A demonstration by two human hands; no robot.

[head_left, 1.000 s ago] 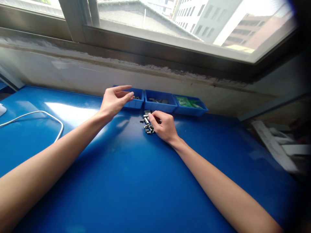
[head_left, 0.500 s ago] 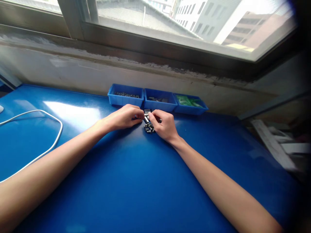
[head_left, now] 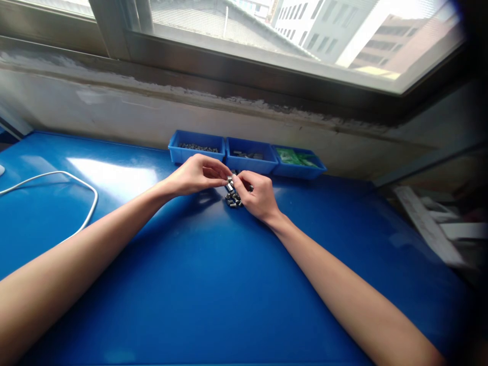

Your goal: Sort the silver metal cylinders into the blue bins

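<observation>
My left hand [head_left: 204, 174] reaches in from the left, its thumb and fingertips closing on a small shiny metal piece [head_left: 230, 179]. Opposite it, my right hand [head_left: 257, 195] is curled in a pinch, with thumb and forefinger on the same piece. The fingers partly cover the piece, so its exact kind is unclear. Just below the fingertips lies a small pile of short, dark and silvery cylindrical metal parts [head_left: 232, 200] on the blue tabletop [head_left: 213, 284]; my right hand hides part of this pile.
Behind my hands stand three blue bins: a left one [head_left: 175, 154] with many small metal parts, a middle one [head_left: 247, 164] with larger metal pieces, a right one [head_left: 301, 173] with green packets. A white cable [head_left: 93, 203] curves across the left side. A window frame [head_left: 229, 66] rises behind.
My left hand has lifted slightly and moved right, its curled fingers straightening towards the metal piece at the right fingertips. My right hand has hardly moved.
</observation>
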